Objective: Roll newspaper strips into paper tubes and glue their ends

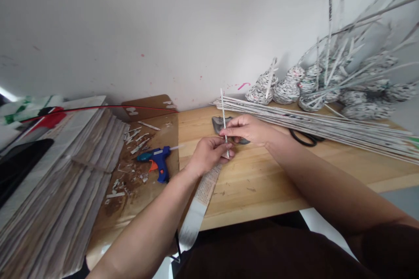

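Note:
Between both hands stands a thin rolled paper tube (223, 107), tilted slightly, its upper end free. My left hand (211, 153) is closed round the lower part, where a printed paper strip (203, 189) trails down over the table's front edge. With thumb and fingers, my right hand (245, 130) pinches the tube a little higher. A crumpled-looking dark grey object (217, 124) lies on the table behind the hands, partly hidden by them. Whether the strip is wound onto the tube is hidden by the fingers.
A blue glue gun (160, 161) lies on brown cardboard (131, 202) among paper scraps, left of the hands. Stacked paper strips (75, 178) fill the far left. Long paper tubes (304, 122), black scissor handles (304, 138) and woven paper shapes (286, 91) are at right.

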`<state>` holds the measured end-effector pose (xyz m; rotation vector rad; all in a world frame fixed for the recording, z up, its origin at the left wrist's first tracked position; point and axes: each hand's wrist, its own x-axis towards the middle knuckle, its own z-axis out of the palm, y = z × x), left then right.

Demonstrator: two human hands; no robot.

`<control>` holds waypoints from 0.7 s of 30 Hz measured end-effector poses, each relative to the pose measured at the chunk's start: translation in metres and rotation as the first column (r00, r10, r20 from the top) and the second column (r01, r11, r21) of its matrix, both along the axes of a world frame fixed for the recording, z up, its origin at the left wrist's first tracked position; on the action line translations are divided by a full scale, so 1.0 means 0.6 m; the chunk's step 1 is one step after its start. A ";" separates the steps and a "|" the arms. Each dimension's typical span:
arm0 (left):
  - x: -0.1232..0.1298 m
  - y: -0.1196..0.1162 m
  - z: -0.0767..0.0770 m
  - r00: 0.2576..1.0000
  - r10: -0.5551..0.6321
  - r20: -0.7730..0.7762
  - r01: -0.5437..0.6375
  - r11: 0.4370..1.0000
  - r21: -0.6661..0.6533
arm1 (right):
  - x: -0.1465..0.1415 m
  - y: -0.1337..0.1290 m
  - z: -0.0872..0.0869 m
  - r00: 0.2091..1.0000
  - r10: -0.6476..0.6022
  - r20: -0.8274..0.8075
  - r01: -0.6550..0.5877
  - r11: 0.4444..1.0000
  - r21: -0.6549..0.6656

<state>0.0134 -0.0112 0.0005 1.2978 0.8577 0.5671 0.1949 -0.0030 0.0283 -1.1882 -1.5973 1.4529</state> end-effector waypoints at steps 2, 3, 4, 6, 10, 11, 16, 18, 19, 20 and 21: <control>0.000 0.000 0.000 1.000 0.004 0.004 -0.004 1.000 -0.001 | -0.008 -0.003 0.002 0.997 -0.070 -0.026 0.070 0.998 -0.005; 0.000 0.000 0.000 1.000 0.005 0.004 -0.005 1.000 0.006 | -0.012 -0.005 0.003 0.993 -0.112 -0.035 0.112 0.994 -0.007; 0.000 0.000 0.000 1.000 0.003 0.003 -0.003 1.000 0.013 | -0.016 -0.007 0.005 0.987 -0.156 -0.042 0.156 0.988 -0.008; -0.001 0.000 -0.001 1.000 -0.001 0.002 0.001 1.000 0.022 | -0.021 -0.009 0.007 0.972 -0.228 -0.058 0.228 0.974 -0.007; -0.002 0.000 -0.002 1.000 0.004 0.014 -0.005 1.000 0.018 | -0.018 -0.008 0.004 0.995 -0.086 -0.055 0.085 0.996 -0.010; -0.002 0.000 -0.001 1.000 0.009 0.014 -0.009 1.000 0.017 | -0.017 -0.007 0.002 0.998 -0.038 -0.046 0.038 0.999 -0.013; 0.000 0.002 0.000 1.000 0.024 0.000 -0.024 1.000 0.014 | -0.019 -0.008 0.000 0.978 -0.202 -0.059 0.205 0.978 0.040; 0.000 0.002 -0.001 1.000 0.020 0.005 -0.020 1.000 0.008 | -0.020 -0.009 0.002 0.979 -0.194 -0.056 0.196 0.980 0.043; 0.000 0.002 -0.001 1.000 0.020 0.008 -0.020 1.000 0.005 | -0.020 -0.009 0.002 0.988 -0.145 -0.061 0.147 0.989 0.023; 0.000 0.002 -0.002 1.000 0.022 0.011 -0.022 1.000 0.005 | -0.020 -0.009 0.002 0.994 -0.086 -0.073 0.086 0.996 -0.006; 0.000 0.001 -0.002 1.000 0.021 0.011 -0.021 1.000 0.006 | -0.019 -0.009 0.001 0.995 -0.044 -0.089 0.041 0.999 -0.033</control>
